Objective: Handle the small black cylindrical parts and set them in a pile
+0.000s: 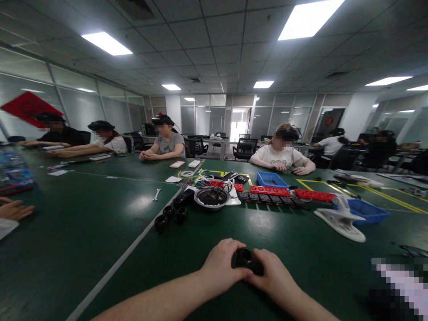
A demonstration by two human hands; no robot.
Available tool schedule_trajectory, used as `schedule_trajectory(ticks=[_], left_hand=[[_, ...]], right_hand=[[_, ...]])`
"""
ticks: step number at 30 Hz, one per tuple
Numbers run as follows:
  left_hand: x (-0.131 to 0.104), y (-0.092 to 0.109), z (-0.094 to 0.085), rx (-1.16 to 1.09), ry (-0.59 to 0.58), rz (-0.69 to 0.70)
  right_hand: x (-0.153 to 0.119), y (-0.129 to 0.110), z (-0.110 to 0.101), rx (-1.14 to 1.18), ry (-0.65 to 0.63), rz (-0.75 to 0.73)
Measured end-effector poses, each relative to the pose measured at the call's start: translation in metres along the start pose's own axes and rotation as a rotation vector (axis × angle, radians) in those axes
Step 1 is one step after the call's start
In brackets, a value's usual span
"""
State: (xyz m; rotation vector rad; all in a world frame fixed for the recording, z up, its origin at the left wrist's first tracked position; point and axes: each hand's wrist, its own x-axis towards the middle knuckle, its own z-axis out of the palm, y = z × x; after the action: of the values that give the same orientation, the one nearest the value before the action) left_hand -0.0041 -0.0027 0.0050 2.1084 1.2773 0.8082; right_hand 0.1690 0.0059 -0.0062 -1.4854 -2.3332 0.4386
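Observation:
My left hand (223, 265) and my right hand (273, 273) are both closed around a small black part with a round hole on top (246, 255). They hold it low over the green table, near its front edge. The fingers hide the sides of this part, so its full shape does not show. Beyond my left hand stand a few short black cylinders (161, 224) in a cluster. Behind them lies a black box-shaped device (183, 196), touching or close to a round metal bowl (211, 206) with dark cables in it.
Red power strips (270, 191) and dark socket modules (267, 199) run across the table (100, 214). Blue trays (272, 179) and a white stand-like object (341, 218) are at the right. A wrench (156, 195) lies left. Co-workers sit around; another person's hand (15, 209) rests at far left.

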Motion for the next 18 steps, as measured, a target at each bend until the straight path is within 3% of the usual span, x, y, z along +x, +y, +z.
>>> schedule_trajectory(ticks=[4, 7, 10, 14, 18], left_hand=[[-0.001, 0.003, -0.001, 0.016, 0.039, 0.013], [0.000, 0.003, -0.003, -0.009, -0.008, 0.058], [0.001, -0.001, -0.004, -0.069, -0.065, 0.079], [0.002, -0.005, -0.006, -0.109, -0.102, 0.096], [0.002, -0.003, -0.005, -0.088, -0.096, 0.101]], right_hand=[[-0.004, -0.010, 0.001, -0.168, 0.089, -0.016], [-0.004, -0.005, -0.005, -0.016, 0.040, -0.057], [-0.001, 0.004, -0.013, 0.252, -0.097, -0.149], [0.003, 0.012, -0.019, 0.444, -0.250, -0.144], [0.005, 0.012, -0.012, 0.409, -0.209, -0.078]])
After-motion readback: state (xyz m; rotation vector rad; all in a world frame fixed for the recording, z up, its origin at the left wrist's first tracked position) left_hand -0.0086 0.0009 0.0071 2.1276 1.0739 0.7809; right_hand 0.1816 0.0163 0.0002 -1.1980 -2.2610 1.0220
